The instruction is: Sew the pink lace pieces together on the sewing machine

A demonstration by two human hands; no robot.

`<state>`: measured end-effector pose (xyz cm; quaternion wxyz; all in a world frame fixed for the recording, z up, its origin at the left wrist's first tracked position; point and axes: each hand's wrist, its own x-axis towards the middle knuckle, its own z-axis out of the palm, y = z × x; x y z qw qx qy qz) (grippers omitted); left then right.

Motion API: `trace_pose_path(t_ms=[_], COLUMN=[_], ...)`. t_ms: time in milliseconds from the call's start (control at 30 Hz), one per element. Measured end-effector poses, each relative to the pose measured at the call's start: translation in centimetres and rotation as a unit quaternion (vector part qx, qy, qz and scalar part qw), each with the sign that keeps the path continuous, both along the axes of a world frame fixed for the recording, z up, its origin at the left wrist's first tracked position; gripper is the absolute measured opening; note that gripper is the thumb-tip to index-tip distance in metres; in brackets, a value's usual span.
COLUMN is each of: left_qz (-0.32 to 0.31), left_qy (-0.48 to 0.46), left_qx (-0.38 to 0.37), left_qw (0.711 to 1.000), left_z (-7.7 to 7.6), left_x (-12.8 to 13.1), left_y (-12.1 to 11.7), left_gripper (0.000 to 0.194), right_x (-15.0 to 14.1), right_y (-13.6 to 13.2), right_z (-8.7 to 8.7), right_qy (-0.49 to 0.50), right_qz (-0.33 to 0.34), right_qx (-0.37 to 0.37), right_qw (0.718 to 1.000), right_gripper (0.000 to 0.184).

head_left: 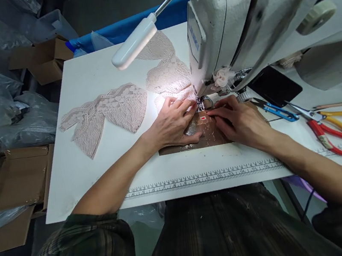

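My left hand lies with its fingers spread and pressed down beside the presser foot of a sewing machine. Pale pink lace lies under and behind its fingertips. On the foot's right side, my right hand is closed, thumb and index finger together close to the needle area; what they hold, if anything, is too small to make out. Beneath both hands is a brown taped plate with a small red arrow mark. Joined lace cups trail away behind the foot.
More lace cups lie on the table's left. A lamp hangs over the work. At right are a black phone, blue thread snips and red-and-yellow scissors. A printed ruler runs along the front edge. Cardboard boxes stand left.
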<state>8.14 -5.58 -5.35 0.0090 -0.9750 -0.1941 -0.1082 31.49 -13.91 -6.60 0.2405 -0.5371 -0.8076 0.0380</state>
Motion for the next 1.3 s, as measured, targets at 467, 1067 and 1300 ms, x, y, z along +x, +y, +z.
trace_pose_path(t_ms=[467,1067,1300], left_qz=[0.000,0.001,0.000], left_qy=[-0.030,-0.045,-0.058], left_qx=[-0.007,-0.030,-0.031], left_qw=[1.000,0.999,0.998], left_z=[-0.6,-0.9,-1.1], left_x=[-0.2,-0.3,-0.3], left_y=[0.1,0.3,0.3], left_gripper=[0.057,0.058,0.057], right_x=[0.5,1.4,1.3], right_y=[0.3,2.8,2.8], right_z=[-0.7,0.8,0.9], right_qy=[0.065,0.073,0.085], right_qz=[-0.050,-0.131,-0.144], right_qx=[-0.054,-0.176,-0.179], right_qw=[0.995,0.973,0.969], right_gripper=[0.026,0.077,0.081])
